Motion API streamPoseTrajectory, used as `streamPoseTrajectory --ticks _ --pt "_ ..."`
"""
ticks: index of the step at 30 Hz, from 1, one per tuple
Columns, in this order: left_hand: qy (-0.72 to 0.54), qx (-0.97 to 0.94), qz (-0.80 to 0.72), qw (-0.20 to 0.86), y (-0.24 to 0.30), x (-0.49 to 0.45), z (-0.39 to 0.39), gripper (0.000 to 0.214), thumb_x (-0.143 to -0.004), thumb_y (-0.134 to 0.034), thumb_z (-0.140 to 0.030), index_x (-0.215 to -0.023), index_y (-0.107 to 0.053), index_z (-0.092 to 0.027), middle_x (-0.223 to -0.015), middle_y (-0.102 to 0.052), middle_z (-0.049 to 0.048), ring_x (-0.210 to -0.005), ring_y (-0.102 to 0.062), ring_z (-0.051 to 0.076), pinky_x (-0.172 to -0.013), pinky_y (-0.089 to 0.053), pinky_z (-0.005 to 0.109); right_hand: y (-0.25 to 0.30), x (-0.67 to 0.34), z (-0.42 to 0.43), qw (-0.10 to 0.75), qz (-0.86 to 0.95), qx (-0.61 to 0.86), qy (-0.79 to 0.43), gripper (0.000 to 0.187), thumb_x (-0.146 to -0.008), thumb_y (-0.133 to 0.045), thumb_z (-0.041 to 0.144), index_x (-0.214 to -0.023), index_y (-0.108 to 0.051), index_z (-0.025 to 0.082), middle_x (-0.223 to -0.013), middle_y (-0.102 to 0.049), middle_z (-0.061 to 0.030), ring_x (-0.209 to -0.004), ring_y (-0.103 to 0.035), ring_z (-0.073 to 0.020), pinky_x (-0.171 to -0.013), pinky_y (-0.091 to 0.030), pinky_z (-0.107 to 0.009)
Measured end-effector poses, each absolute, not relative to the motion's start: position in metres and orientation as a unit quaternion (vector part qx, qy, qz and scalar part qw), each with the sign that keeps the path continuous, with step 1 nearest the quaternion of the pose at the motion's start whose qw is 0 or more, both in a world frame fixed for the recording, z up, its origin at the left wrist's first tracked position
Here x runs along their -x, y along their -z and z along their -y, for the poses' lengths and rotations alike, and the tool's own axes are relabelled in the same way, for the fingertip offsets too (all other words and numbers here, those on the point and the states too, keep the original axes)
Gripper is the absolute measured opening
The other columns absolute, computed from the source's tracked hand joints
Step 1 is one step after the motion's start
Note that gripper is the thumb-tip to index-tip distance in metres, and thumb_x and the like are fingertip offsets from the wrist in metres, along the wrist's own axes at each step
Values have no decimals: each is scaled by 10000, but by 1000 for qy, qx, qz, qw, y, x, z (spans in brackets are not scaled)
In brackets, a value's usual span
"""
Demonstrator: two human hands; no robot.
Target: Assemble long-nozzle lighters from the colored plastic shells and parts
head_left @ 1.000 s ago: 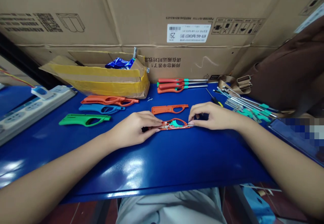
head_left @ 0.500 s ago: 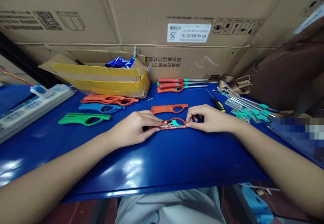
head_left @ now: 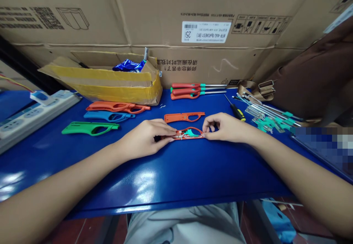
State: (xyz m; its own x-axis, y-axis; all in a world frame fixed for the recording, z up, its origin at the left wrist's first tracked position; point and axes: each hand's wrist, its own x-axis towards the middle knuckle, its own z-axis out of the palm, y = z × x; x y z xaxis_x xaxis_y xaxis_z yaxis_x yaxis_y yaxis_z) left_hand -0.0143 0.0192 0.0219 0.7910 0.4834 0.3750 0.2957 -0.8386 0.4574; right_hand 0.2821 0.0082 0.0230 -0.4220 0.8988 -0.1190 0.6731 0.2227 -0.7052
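Observation:
An orange lighter casing half [head_left: 199,131] lies on the blue table with its hollow side up. Inside it sit a green trigger [head_left: 190,132] and thin white wires. My left hand [head_left: 154,135] is closed on the casing's left end, covering it with fingers and thumb. At the right end, my right hand [head_left: 223,128] is curled, its thumb and forefinger pinching the casing's tip; whether a wire is caught there too is too small to tell. A second orange casing half [head_left: 176,117] rests just behind.
Behind are assembled long lighters [head_left: 186,91] and a yellow-taped cardboard box [head_left: 118,89]. Orange, blue [head_left: 109,116] and green [head_left: 82,127] casings lie left, near a power strip [head_left: 35,117]. A screwdriver [head_left: 237,112] and several metal rods with green parts [head_left: 266,117] lie right.
Both hands stay at the two ends of the casing, with only slight finger shifts. The whole view has tilted down a little.

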Motion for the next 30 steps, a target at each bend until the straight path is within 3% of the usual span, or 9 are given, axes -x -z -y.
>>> streamPoseTrajectory --ticks 5,10,12,15,20,30 --pt "-250 -926 -209 190 -21 15 -20 242 -932 -666 -183 -1147 -774 -211 -1070 -801 76 -983 -754 218 -893 -616 353 -27 -283 -8 157 770 497 -369 203 -763 -751 358 -846 -712 177 -732 -645 -7 -681 -565 -138 -598 -452 -268" --pt "-277 -922 -207 176 -16 14 -19 256 -930 -656 -173 -1167 -752 -194 -1100 -790 91 -1005 -751 217 -923 -609 357 -26 -290 -15 234 774 493 -322 314 -872 -669 409 -1074 -699 171 -864 -674 -46 -714 -587 -154 -643 -498 -304" --pt "-288 -919 -207 172 -13 14 -18 265 -936 -649 -178 -1185 -738 -191 -1124 -783 91 -1016 -746 211 -933 -604 349 -21 -293 -18 255 803 485 -236 300 -915 -612 335 -1169 -696 199 -1006 -672 -78 -799 -604 -179 -725 -523 -347" --pt "-298 -914 -216 171 -9 12 -17 267 -942 -647 -192 -1197 -727 -192 -1139 -777 84 -1030 -734 206 -939 -597 338 -13 -296 -21 243 849 448 -138 332 -927 -588 254 -1244 -689 264 -1196 -619 -103 -1088 -594 -260 -973 -489 -478" --pt "-302 -911 -222 175 -6 11 -15 259 -951 -649 -206 -1198 -725 -182 -1138 -771 83 -1044 -720 197 -954 -585 323 -7 -296 -24 221 856 452 -117 134 -908 -657 291 -1007 -738 250 -1246 -583 -101 -1193 -555 -304 -1065 -411 -575" --pt "-299 -911 -217 183 -5 10 -16 250 -964 -634 -204 -1197 -721 -183 -1138 -755 88 -1054 -707 193 -961 -580 321 -8 -295 -24 252 860 420 -145 75 -916 -637 272 -904 -600 208 -1092 -639 -93 -1029 -626 -237 -951 -490 -417"
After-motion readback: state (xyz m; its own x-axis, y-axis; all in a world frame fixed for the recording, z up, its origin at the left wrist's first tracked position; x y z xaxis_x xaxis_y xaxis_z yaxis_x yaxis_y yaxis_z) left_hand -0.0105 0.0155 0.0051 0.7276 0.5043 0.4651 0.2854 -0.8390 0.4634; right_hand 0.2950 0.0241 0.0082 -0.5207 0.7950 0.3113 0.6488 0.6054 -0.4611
